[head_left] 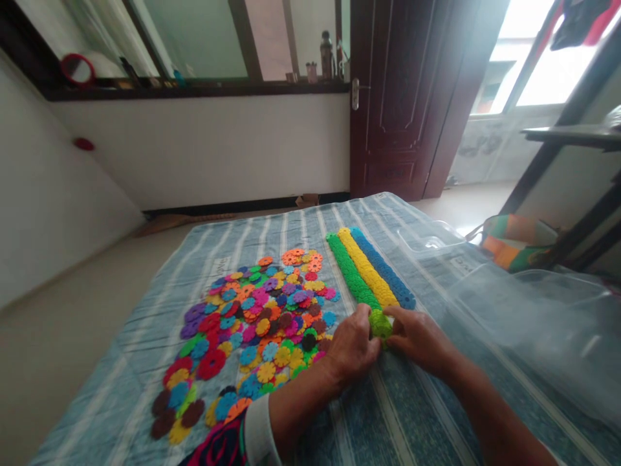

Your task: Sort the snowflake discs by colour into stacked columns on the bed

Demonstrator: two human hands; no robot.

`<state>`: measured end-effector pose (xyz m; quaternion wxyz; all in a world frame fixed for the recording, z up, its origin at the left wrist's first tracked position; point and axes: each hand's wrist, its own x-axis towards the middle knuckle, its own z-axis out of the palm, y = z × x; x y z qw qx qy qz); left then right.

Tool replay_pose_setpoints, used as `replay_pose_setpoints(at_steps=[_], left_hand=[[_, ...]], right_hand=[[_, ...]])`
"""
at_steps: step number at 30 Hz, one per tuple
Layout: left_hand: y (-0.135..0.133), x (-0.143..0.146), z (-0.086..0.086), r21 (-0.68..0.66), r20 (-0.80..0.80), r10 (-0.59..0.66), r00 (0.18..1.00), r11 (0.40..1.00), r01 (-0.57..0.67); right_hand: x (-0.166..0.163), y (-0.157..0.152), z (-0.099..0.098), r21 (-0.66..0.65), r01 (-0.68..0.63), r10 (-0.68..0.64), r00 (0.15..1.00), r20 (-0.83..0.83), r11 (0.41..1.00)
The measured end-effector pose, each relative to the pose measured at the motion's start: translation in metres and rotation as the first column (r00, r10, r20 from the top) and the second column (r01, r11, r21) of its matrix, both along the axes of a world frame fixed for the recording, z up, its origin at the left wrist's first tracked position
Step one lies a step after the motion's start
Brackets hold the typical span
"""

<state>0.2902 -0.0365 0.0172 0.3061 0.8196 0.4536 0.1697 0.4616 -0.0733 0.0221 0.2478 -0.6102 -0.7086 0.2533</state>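
Note:
Three rows of joined plastic discs lie side by side on a blue striped cloth (417, 414): a green row (350, 272), a yellow row (366, 266) and a blue row (385, 268). My left hand (352, 346) and my right hand (420, 336) meet at the near end of the green row. Both pinch a lime-green disc (380, 322) pressed against that end. A heap of loose discs (252, 323) in many colours is spread out to the left of my left hand.
A clear plastic box (533, 323) and its lid (429, 234) lie on the cloth at the right. A striped bag (514, 243) sits on the floor beyond. A dark wooden door (402, 97) and a white wall stand at the back.

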Motion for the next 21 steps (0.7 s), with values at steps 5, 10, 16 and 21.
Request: replay_pose_setpoints(at_steps=[5, 10, 16, 21], left_hand=[[-0.004, 0.001, 0.0, 0.016, -0.081, -0.036, 0.996, 0.999, 0.038], [-0.007, 0.001, 0.003, 0.025, -0.146, -0.066, 0.987, 0.997, 0.07], [-0.008, 0.003, 0.0, 0.031, -0.181, -0.102, 0.978, 0.993, 0.11], [-0.012, 0.001, 0.008, 0.013, -0.19, -0.126, 0.974, 0.991, 0.131]], right_hand=[[0.003, -0.005, -0.007, -0.012, -0.01, 0.009, 1.0, -0.027, 1.0], [0.009, -0.006, -0.015, -0.037, -0.024, 0.023, 0.999, -0.022, 0.999], [0.016, -0.004, -0.024, -0.011, 0.025, -0.025, 0.999, -0.038, 1.0], [0.026, -0.001, -0.036, 0.044, 0.003, 0.0, 0.997, -0.076, 0.999]])
